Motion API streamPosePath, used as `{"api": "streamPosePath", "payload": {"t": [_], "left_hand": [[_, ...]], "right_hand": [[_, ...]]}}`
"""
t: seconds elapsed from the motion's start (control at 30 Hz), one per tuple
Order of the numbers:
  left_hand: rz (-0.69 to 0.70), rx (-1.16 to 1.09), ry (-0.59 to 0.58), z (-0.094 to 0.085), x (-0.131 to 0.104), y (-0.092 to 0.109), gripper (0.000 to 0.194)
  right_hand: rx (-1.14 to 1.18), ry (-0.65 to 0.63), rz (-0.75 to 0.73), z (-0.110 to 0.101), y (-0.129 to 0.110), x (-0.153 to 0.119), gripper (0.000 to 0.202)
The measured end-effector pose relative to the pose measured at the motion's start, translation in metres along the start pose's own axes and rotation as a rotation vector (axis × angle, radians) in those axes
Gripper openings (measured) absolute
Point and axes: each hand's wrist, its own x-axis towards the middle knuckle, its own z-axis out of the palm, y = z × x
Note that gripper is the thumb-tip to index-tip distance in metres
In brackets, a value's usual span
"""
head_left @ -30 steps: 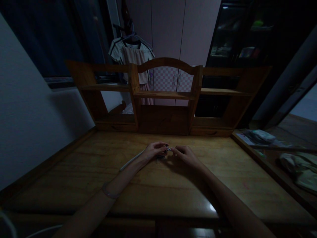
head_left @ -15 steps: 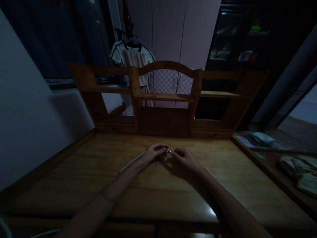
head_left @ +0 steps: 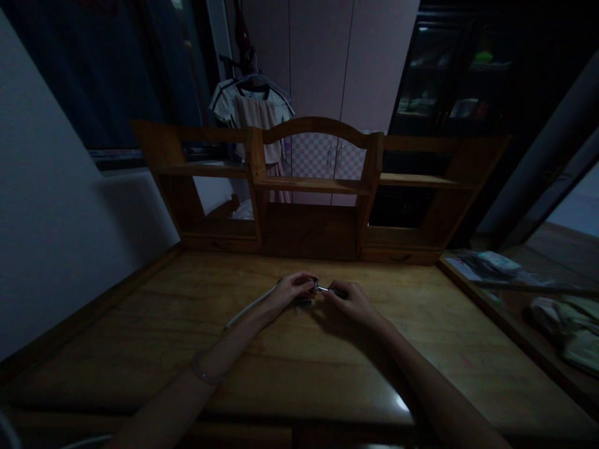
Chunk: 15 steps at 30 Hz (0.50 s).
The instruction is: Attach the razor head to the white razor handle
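Above the middle of the wooden desk, my left hand is closed round a small dark piece, too small and dim to name exactly. A screwdriver with a black handle and a shiny shaft is held in my right hand. Its tip meets or nearly meets the dark piece; exact contact cannot be made out. A white cable runs along the desk to behind my left hand, where its end is hidden. Just under the fingers lie small dark bits on the desk.
A wooden shelf unit stands along the desk's back edge. To the left is a wall. Folded cloth and papers in plastic lie beyond the right edge. Clothes hang behind the shelf.
The right hand has shifted slightly, and more of the screwdriver's handle and shaft shows now. My left hand keeps its hold on the dark piece. The view has tilted slightly.
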Motion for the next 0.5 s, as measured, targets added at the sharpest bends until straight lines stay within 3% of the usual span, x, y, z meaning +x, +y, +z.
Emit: {"api": "streamPosePath", "payload": {"t": [0.5], "left_hand": [[0.025, -0.018, 0.034, -0.0004, 0.0027, -0.0028, 0.040]], "right_hand": [[0.036, 0.001, 0.003, 0.0032, 0.0012, -0.0007, 0.039]]}}
